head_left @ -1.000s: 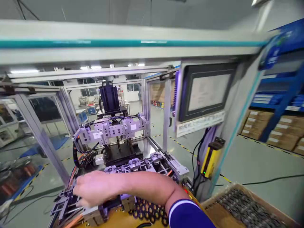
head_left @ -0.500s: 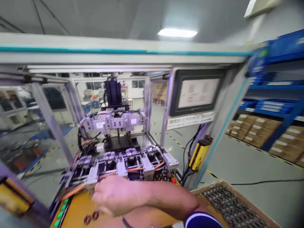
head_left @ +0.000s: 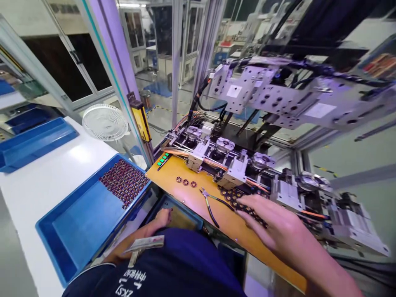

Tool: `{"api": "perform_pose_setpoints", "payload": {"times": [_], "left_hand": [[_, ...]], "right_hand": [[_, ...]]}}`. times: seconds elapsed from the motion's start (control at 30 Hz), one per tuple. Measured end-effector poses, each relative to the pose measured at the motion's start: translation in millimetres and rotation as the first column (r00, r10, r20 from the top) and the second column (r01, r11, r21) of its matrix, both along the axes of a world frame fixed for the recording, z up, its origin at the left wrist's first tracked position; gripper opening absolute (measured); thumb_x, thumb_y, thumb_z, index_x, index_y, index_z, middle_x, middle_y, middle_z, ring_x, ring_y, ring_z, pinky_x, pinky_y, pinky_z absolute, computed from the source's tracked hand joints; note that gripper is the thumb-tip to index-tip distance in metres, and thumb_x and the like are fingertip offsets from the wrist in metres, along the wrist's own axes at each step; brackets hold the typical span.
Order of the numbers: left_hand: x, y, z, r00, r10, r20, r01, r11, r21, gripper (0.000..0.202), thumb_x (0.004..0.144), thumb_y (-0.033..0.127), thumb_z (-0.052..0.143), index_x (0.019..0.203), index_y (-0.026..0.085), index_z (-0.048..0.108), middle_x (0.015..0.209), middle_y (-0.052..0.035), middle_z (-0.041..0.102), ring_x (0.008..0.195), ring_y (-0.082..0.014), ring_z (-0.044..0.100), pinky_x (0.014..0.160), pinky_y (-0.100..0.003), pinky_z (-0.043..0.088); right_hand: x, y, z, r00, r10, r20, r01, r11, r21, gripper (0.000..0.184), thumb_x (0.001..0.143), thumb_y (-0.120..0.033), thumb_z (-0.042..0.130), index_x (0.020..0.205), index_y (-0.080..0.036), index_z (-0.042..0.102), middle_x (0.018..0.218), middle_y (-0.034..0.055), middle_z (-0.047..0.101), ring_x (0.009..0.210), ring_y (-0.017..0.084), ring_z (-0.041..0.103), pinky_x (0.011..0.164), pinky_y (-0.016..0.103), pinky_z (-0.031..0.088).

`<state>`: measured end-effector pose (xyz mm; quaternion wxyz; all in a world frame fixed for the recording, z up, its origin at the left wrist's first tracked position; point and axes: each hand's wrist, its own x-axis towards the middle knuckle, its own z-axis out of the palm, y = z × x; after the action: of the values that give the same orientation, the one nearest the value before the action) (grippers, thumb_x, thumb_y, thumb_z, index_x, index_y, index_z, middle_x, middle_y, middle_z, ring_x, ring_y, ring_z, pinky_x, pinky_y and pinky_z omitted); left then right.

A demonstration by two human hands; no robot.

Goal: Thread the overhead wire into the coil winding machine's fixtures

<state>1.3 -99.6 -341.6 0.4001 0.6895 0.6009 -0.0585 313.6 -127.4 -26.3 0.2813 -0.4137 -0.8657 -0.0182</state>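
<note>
The right hand lies at about 4 o'clock in the head view, palm down on the orange bench, its fingers spread flat and gripping nothing. The fingertips touch a cluster of small dark wound coils heaped against the front edge of the winding machine. Just beside that cluster, toward 9 o'clock of it, a pair of black-handled pliers lies flat on the bench, apart from the hand. Farther toward 10 o'clock, three loose coils sit in a short row on the bench.

The left hand is low at 6 o'clock, close to the body and near the rim of a small blue bin under the bench edge; it is partly hidden by the dark blue shirt, so I cannot tell whether it is open or closed.

At 8 o'clock a large blue tray rests on a white table, with a tidy patch of reddish coils in its far corner. A white fan stands behind it at 10 o'clock.
</note>
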Motion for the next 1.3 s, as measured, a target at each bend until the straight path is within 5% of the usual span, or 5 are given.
{"api": "perform_pose_setpoints", "payload": {"times": [0.27,0.57,0.8,1.17,1.3], "left_hand": [[-55,-19,2.5,0.979,0.201,0.015,-0.199,0.974,-0.105,0.036,0.087,0.015,0.06,0.12,0.002,0.062,0.1,-0.0107,0.066,0.086,-0.018,0.062,0.083,-0.03,0.046],[-92,17,80.2,0.904,0.369,0.218,-0.405,0.902,0.152,0.052,0.082,0.038,0.053,0.115,0.0,0.063,0.102,-0.0127,0.067,0.092,-0.0211,0.065,0.09,-0.035,0.049],[-69,39,123.5,0.907,0.231,0.351,-0.37,0.836,0.406,0.047,0.084,0.045,0.055,0.108,0.006,0.068,0.091,-0.0086,0.068,0.076,-0.0165,0.064,0.077,-0.032,0.053],[-2,82,114.2,0.941,-0.024,0.339,-0.206,0.753,0.625,0.038,0.083,0.024,0.063,0.118,0.01,0.063,0.104,-0.0075,0.064,0.071,-0.0122,0.055,0.073,-0.03,0.05],[10,89,117.6,0.889,0.026,0.457,-0.251,0.863,0.439,0.055,0.081,0.032,0.064,0.13,0.007,0.056,0.112,-0.0092,0.064,0.071,-0.0114,0.057,0.069,-0.028,0.053]], "right_hand": [[20,-34,-58.2,0.984,-0.18,0.011,0.18,0.984,-0.018,0.018,0.1,-0.03,0.046,0.108,-0.018,0.056,0.102,0.0027,0.064,0.095,0.01,0.063,0.092,0.023,0.045],[13,-28,-79.4,0.972,-0.235,0.023,0.236,0.97,-0.05,0.02,0.101,-0.029,0.041,0.103,-0.017,0.057,0.096,0.0017,0.065,0.087,0.012,0.065,0.081,0.024,0.048],[1,-24,-98.9,0.976,-0.217,-0.032,0.214,0.973,-0.092,0.018,0.1,-0.027,0.045,0.103,-0.014,0.058,0.096,0.0033,0.064,0.086,0.012,0.063,0.082,0.025,0.047],[-37,-35,-134.6,0.959,-0.277,-0.057,0.253,0.931,-0.264,0.018,0.091,-0.014,0.048,0.092,-0.01,0.065,0.086,0.0077,0.063,0.078,0.02,0.064,0.073,0.036,0.055],[-40,-37,-147.8,0.956,-0.292,-0.038,0.275,0.932,-0.238,0.019,0.087,-0.01,0.049,0.09,-0.009,0.068,0.086,0.0093,0.064,0.076,0.022,0.065,0.071,0.037,0.057]]}}
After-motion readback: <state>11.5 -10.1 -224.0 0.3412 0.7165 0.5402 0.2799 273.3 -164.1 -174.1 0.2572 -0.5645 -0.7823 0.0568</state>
